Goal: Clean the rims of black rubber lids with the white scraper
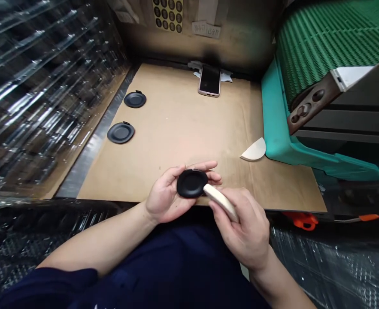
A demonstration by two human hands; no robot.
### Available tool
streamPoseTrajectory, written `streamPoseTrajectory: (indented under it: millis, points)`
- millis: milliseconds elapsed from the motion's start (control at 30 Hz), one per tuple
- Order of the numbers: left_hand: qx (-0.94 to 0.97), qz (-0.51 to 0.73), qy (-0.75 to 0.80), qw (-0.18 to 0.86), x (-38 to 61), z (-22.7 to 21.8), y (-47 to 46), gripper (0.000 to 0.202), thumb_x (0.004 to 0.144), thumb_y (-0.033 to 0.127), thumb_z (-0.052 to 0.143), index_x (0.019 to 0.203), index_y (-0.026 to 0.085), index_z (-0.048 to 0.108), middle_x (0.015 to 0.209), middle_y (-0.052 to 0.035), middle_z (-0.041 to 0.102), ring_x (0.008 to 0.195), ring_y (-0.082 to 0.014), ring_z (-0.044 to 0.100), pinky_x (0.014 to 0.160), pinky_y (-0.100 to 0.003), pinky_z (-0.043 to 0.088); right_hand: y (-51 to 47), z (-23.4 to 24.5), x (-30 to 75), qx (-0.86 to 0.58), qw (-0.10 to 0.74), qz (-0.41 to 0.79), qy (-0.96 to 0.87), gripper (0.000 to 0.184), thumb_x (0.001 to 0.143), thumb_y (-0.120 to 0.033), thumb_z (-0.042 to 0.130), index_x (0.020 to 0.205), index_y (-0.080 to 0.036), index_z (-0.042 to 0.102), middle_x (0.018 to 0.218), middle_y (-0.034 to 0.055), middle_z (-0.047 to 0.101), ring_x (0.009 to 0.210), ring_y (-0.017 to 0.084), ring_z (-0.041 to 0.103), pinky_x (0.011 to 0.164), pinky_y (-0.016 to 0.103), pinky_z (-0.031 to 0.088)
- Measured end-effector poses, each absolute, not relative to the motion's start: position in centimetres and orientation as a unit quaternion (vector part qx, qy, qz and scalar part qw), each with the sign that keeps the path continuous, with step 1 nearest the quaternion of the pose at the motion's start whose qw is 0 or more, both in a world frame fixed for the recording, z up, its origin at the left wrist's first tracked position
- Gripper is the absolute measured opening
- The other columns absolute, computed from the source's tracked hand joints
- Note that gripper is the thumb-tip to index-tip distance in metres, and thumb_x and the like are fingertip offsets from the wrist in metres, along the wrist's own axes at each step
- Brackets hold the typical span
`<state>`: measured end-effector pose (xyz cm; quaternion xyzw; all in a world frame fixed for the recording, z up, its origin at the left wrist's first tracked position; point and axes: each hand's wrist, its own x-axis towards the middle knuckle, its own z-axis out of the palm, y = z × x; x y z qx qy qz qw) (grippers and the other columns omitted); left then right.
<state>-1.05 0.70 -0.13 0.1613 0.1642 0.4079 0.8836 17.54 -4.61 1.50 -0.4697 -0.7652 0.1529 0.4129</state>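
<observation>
My left hand (166, 199) cradles a round black lid-like piece (192, 183), its shallow recess facing up and a small tab at the far edge. The thumb lies against its left side, with the fingers beneath and beyond it. In my right hand (245, 225) is a cream-white sponge (221, 201), pinched between thumb and fingers. The sponge's tip meets or overlaps the piece's right edge; actual contact cannot be made out. Two similar black pieces, a farther one (134, 99) and a nearer one (121, 132), lie at the left on the cardboard (183, 124).
A half-round white sponge (254, 150) rests beside a teal bin (276, 107). At the back lies a phone (209, 80). Right of it is a green conveyor belt (334, 38). Clear plastic trays (47, 86) are stacked left. Orange-handled scissors (305, 221) sit below the right edge.
</observation>
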Motion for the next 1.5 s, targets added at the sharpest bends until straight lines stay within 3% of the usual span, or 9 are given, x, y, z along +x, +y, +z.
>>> streamPoseTrajectory:
  millis: [167,333,533,667,800,933,1033,1500]
  points:
    - [0.168,0.419,0.133,0.882,-1.0,-0.5,0.3,0.059,0.103,0.040,0.032,0.150,0.010,0.051,0.144,-0.0214,0.061,0.138,-0.0352,0.056,0.124,-0.055,0.028,-3.4,1.4,14.8,-0.415,0.359,0.090,-0.831,0.027,0.095,-0.006,0.065,0.123,-0.009,0.064,0.098,0.0121,0.073,0.084,0.025,0.065,0.074,0.039,0.053]
    - [0.164,0.419,0.128,0.884,-1.4,-0.6,0.2,0.057,0.103,0.037,0.031,0.147,0.008,0.054,0.154,-0.0199,0.053,0.149,-0.0327,0.044,0.127,-0.050,0.025,-2.5,1.7,14.5,-0.436,0.347,0.013,-0.830,0.024,0.095,-0.004,0.065,0.118,-0.005,0.067,0.092,0.0131,0.071,0.079,0.024,0.063,0.070,0.039,0.050]
    - [0.153,0.448,0.121,0.873,-1.0,-0.7,0.3,0.057,0.097,0.032,0.032,0.139,0.005,0.061,0.147,-0.0211,0.059,0.144,-0.0342,0.050,0.126,-0.051,0.028,-4.4,3.1,14.7,-0.488,0.276,0.049,-0.827,0.014,0.100,-0.008,0.058,0.108,-0.007,0.069,0.076,0.0056,0.060,0.067,0.020,0.053,0.061,0.036,0.041]
    - [0.168,0.473,0.150,0.852,-0.7,-0.4,0.2,0.054,0.099,0.032,0.028,0.120,0.006,0.070,0.136,-0.0213,0.066,0.139,-0.0357,0.055,0.124,-0.053,0.031,-4.6,2.5,13.7,-0.443,0.316,0.153,-0.825,0.019,0.099,-0.007,0.057,0.115,-0.007,0.067,0.086,0.0087,0.066,0.075,0.021,0.060,0.067,0.036,0.049]
    - [0.190,0.473,0.174,0.842,-0.7,0.0,0.0,0.064,0.105,0.045,0.017,0.107,0.010,0.071,0.129,-0.0209,0.069,0.138,-0.0356,0.056,0.125,-0.055,0.028,-3.9,1.5,12.8,-0.441,0.385,0.155,-0.796,0.022,0.099,-0.009,0.061,0.121,-0.005,0.065,0.097,0.0138,0.070,0.087,0.024,0.066,0.077,0.039,0.055]
    - [0.190,0.478,0.177,0.839,-0.9,0.1,0.0,0.076,0.104,0.061,0.010,0.105,0.013,0.069,0.133,-0.0210,0.066,0.140,-0.0366,0.053,0.124,-0.056,0.029,-3.8,1.7,12.4,-0.414,0.360,0.166,-0.819,0.024,0.099,-0.007,0.059,0.123,-0.006,0.064,0.092,0.0117,0.070,0.079,0.023,0.064,0.070,0.037,0.055]
    - [0.197,0.475,0.165,0.842,-0.9,0.1,0.0,0.081,0.102,0.067,0.008,0.106,0.013,0.068,0.134,-0.0213,0.065,0.140,-0.0361,0.052,0.125,-0.055,0.028,-3.6,2.0,12.7,-0.418,0.364,0.149,-0.819,0.023,0.099,-0.006,0.059,0.120,-0.007,0.065,0.092,0.0115,0.070,0.081,0.023,0.065,0.073,0.038,0.056]
    - [0.202,0.450,0.181,0.851,-0.9,0.2,-0.1,0.069,0.101,0.070,0.029,0.104,0.014,0.068,0.140,-0.0194,0.062,0.141,-0.0373,0.051,0.125,-0.055,0.029,-3.5,1.9,13.5,-0.405,0.377,0.144,-0.820,0.024,0.098,-0.005,0.058,0.122,-0.008,0.063,0.091,0.0110,0.069,0.082,0.023,0.064,0.074,0.039,0.055]
